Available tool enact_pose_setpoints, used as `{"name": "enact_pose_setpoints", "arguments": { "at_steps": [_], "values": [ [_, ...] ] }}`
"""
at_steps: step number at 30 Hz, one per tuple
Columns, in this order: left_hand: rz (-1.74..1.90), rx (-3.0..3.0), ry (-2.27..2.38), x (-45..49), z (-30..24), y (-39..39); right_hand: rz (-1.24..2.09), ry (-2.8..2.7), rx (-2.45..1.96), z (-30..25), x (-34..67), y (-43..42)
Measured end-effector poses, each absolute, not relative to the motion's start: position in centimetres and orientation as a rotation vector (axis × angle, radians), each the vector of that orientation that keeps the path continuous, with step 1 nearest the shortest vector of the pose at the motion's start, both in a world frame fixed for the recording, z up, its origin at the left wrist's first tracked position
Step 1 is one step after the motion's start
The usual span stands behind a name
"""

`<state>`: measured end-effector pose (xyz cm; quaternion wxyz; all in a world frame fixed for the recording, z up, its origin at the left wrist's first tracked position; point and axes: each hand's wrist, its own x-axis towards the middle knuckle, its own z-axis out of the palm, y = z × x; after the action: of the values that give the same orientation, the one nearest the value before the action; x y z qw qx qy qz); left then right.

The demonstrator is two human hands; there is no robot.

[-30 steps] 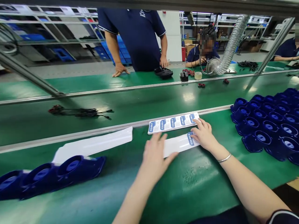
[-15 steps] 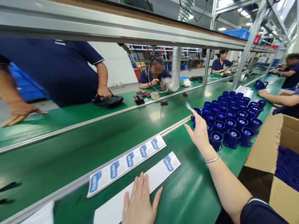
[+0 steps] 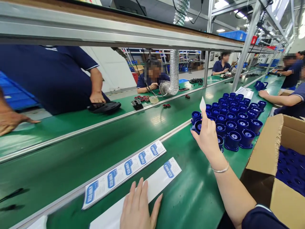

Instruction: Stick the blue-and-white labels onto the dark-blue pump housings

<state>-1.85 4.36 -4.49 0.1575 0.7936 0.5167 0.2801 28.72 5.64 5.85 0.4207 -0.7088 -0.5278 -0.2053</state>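
My left hand [image 3: 138,206] lies flat, fingers stretched out, on a white label strip [image 3: 157,184]. One blue-and-white printed label [image 3: 169,169] sits at the strip's far end. My right hand [image 3: 207,136] is raised, index finger pointing up and thumb apart. A small pale label [image 3: 202,105] stands up from the index fingertip, seemingly stuck to it. Just beyond and right of this hand stand several rows of dark blue round plastic housings [image 3: 233,138]; the hand hides part of the nearest ones. A stack of printed label strips [image 3: 124,175] lies left of my left hand.
A cardboard box [image 3: 264,165] with blue parts stands at the right. A metal rail [image 3: 176,128] runs along the green bench. Across it, a co-worker's hand [image 3: 97,98] rests by a black part [image 3: 105,107]. A flexible duct [image 3: 174,73] hangs beneath an overhead beam [image 3: 119,36].
My right hand has turned so the index finger and its label point upward, in front of the blue housings. My left hand stays on the strip. The whole view has shifted slightly.
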Motion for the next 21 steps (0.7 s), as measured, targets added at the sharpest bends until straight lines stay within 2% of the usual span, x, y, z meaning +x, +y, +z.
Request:
{"name": "enact_pose_setpoints", "arguments": {
  "at_steps": [3,5,7,9,13,21],
  "values": [
    [0.871,1.653,1.288,-0.4,-1.8,2.3,-0.257,-1.556,-1.231,6.1,24.2,5.2],
    [0.897,1.070,0.987,0.6,0.1,1.3,-0.071,-1.714,-0.932,5.4,20.7,4.7],
    [0.950,0.615,0.731,1.0,1.6,1.0,0.035,-1.858,-0.728,4.4,17.8,3.9],
    [1.081,0.358,0.687,0.7,2.6,1.4,0.156,-1.968,-0.585,3.8,16.2,2.9],
    [1.279,0.226,0.864,-1.6,2.8,2.7,0.573,-1.793,-0.570,4.0,16.3,2.0],
    [1.141,0.308,0.785,-2.7,0.8,1.9,1.456,-0.990,-0.817,3.4,16.3,2.8]
  ]
}}
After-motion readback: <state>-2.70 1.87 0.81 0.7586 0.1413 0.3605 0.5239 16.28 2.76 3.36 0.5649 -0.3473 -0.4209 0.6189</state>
